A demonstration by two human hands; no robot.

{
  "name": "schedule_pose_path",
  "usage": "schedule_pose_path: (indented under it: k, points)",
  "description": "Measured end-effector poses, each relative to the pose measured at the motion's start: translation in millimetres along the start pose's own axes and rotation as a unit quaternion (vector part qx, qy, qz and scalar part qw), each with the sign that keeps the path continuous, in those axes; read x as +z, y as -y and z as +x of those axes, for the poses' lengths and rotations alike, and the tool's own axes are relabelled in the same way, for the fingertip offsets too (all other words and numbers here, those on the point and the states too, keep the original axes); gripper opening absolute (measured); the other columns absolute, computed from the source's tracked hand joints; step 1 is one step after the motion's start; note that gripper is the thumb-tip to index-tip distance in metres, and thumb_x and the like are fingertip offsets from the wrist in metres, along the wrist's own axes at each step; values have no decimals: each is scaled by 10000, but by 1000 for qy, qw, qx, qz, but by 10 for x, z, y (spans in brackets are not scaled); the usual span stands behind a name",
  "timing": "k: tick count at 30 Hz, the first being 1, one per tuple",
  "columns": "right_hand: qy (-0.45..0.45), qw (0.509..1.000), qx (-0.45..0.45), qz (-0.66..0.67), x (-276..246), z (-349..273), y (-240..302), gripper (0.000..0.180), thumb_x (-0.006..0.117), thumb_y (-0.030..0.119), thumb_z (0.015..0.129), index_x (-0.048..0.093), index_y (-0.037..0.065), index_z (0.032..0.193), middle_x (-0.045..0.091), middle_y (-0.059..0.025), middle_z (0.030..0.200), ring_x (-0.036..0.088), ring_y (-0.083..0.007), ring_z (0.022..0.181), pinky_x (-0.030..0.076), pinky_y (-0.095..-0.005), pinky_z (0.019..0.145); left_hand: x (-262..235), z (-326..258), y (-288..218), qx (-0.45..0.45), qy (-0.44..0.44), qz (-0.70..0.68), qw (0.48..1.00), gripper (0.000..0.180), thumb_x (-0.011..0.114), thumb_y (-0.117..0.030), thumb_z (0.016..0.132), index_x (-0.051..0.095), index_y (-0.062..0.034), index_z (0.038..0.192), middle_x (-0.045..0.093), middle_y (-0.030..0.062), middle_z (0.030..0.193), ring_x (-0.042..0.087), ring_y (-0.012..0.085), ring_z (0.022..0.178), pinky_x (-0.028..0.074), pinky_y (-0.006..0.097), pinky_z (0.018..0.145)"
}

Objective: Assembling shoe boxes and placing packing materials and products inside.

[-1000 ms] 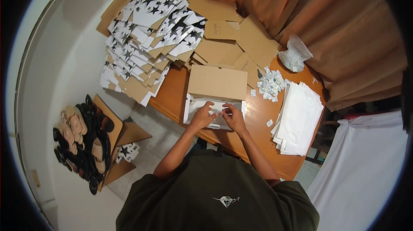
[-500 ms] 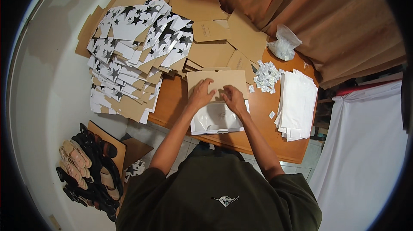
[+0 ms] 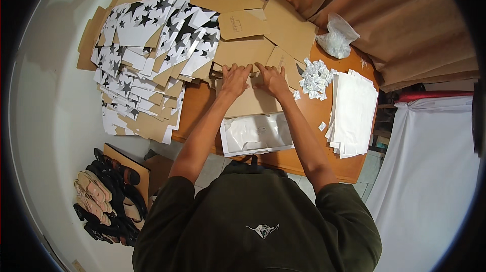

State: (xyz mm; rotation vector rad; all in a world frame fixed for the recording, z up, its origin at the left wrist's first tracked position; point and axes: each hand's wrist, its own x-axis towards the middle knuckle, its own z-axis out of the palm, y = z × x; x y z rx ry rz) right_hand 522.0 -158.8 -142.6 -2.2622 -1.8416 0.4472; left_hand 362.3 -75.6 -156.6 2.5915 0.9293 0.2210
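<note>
An open shallow box [image 3: 257, 134] lined with white paper lies on the wooden table [image 3: 318, 146] right in front of me. Its brown cardboard lid flap [image 3: 251, 103] stands up behind it. My left hand [image 3: 234, 80] and my right hand [image 3: 272, 79] both press flat on the far top edge of that flap, fingers spread and pointing away from me. Neither hand grips anything.
Flat cardboard sheets [image 3: 242, 52] and a big heap of black-and-white star-printed box blanks [image 3: 147, 49] fill the far left. Small white sachets [image 3: 316, 78], a clear plastic bag [image 3: 337, 37] and a stack of white paper [image 3: 353, 112] lie right. Sandals [image 3: 104, 196] sit on the floor, lower left.
Both hands moved from the box's white paper lining away from me, up to the far edge of the cardboard flap. The view shifted as my head moved.
</note>
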Motion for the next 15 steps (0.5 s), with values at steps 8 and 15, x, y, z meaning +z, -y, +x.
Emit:
schedule_pose_path:
  k: [8, 15]
  points:
    - [-62, 996, -60, 19, -106, -160, -101, 476, 803, 218, 765, 663, 134, 1212, 627, -105, 1162, 571, -304, 1137, 377, -547, 1015, -156, -133, -179, 8, -45, -6, 999, 550, 825, -146, 747, 609, -124, 1252, 611, 81, 1102, 562, 265, 1112, 311, 494, 952]
    - [-80, 994, -71, 28, -422, -536, 137, 445, 794, 297, 811, 679, 113, 1199, 617, -126, 1214, 544, -303, 1201, 396, -495, 1028, -391, -419, -465, 14, -64, -24, 998, 442, 818, -127, 753, 656, -114, 1164, 570, 87, 1078, 584, 243, 1094, 339, 505, 958]
